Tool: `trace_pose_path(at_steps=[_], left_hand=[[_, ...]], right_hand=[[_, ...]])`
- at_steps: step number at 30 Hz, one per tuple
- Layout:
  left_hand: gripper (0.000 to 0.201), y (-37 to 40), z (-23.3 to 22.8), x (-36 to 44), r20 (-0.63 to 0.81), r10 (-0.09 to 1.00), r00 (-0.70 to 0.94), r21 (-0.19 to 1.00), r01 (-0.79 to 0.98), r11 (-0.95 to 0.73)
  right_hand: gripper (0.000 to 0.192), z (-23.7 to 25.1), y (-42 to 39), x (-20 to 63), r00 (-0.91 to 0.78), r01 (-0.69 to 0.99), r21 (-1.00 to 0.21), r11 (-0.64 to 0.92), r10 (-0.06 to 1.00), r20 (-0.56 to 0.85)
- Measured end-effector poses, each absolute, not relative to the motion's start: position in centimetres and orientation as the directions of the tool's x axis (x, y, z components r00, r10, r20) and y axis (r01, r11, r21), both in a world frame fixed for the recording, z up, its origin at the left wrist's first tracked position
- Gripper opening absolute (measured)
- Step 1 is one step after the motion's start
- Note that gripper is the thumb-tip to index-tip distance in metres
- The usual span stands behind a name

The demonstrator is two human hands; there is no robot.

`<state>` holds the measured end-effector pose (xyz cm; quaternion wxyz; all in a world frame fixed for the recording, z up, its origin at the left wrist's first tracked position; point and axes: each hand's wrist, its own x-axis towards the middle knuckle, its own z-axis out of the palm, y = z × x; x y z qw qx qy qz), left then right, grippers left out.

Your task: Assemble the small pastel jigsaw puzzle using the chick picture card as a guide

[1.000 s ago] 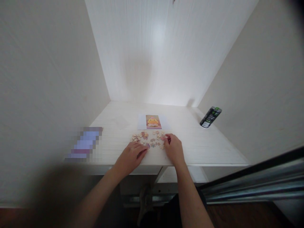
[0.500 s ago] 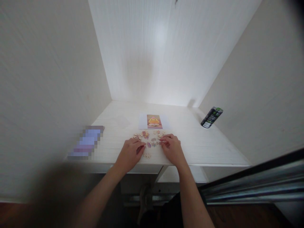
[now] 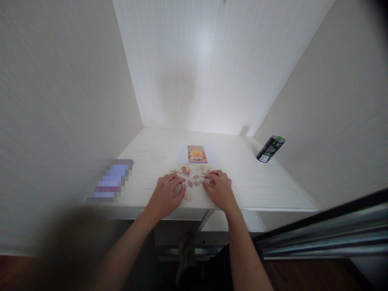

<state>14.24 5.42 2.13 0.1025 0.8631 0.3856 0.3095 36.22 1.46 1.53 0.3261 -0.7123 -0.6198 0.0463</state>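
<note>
Puzzle pieces (image 3: 194,178) lie scattered on the white surface (image 3: 260,186), near its front edge, in a loose cluster between and just beyond the two hands. From the head view, the left hand (image 3: 166,195) rests palm down at the left of the cluster, fingers (image 3: 177,180) loosely spread and curved, their tips touching the pieces there; one lone piece (image 3: 188,197) lies just to the right of its thumb. The right hand (image 3: 220,189) rests palm down at the right of the cluster, fingers bent, tips on a reddish piece (image 3: 212,183). Whether either grip actually pinches a piece cannot be told; both look flat and relaxed on the surface. Farther back, just beyond the pieces, lies a picture card (image 3: 197,154) showing a yellow figure. A dark drink can (image 3: 270,148) stands far right by the wall. A blurred purple object (image 3: 111,180) lies at the left.
</note>
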Motion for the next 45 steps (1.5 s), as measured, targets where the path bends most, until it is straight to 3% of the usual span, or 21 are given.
trace_pose_path(at_steps=[5,10,18,23,32,36,40,45], left_hand=[[0.024,5.0,2.7,13.9,0.407,0.723,0.558,0.44,0.574,-0.69],[0.011,5.0,2.7,13.8,0.389,0.698,0.601,0.396,0.575,-0.716],[0.021,4.8,2.9,14.0,0.372,0.677,0.635,0.332,0.59,-0.736],[0.015,5.0,3.1,13.8,0.356,0.672,0.649,0.346,0.577,-0.74],[0.021,5.7,2.5,13.7,0.357,0.688,0.631,0.371,0.58,-0.725],[0.026,5.7,2.5,13.8,0.371,0.708,0.601,0.375,0.601,-0.706],[0.025,5.7,2.4,13.9,0.378,0.724,0.577,0.38,0.616,-0.69],[0.015,5.6,2.2,13.8,0.393,0.749,0.533,0.415,0.624,-0.662]], right_hand=[[0.032,1.7,0.8,37.3,0.21,0.828,-0.561,0.002,0.926,0.313],[0.017,1.5,-0.2,38.2,0.116,0.86,-0.507,0.053,0.948,0.295],[0.021,1.6,-0.4,37.3,0.091,0.918,-0.39,0.07,0.921,0.378],[0.024,1.4,0.2,37.8,0.114,0.899,-0.432,0.063,0.921,0.373],[0.026,1.2,0.7,38.0,0.187,0.86,-0.51,0.022,0.917,0.353],[0.034,1.2,0.2,38.8,0.115,0.852,-0.517,0.086,0.932,0.345],[0.027,0.9,0.1,39.7,0.039,0.845,-0.514,0.146,0.943,0.332],[0.022,0.9,0.0,39.6,0.084,0.848,-0.515,0.121,0.93,0.357]])
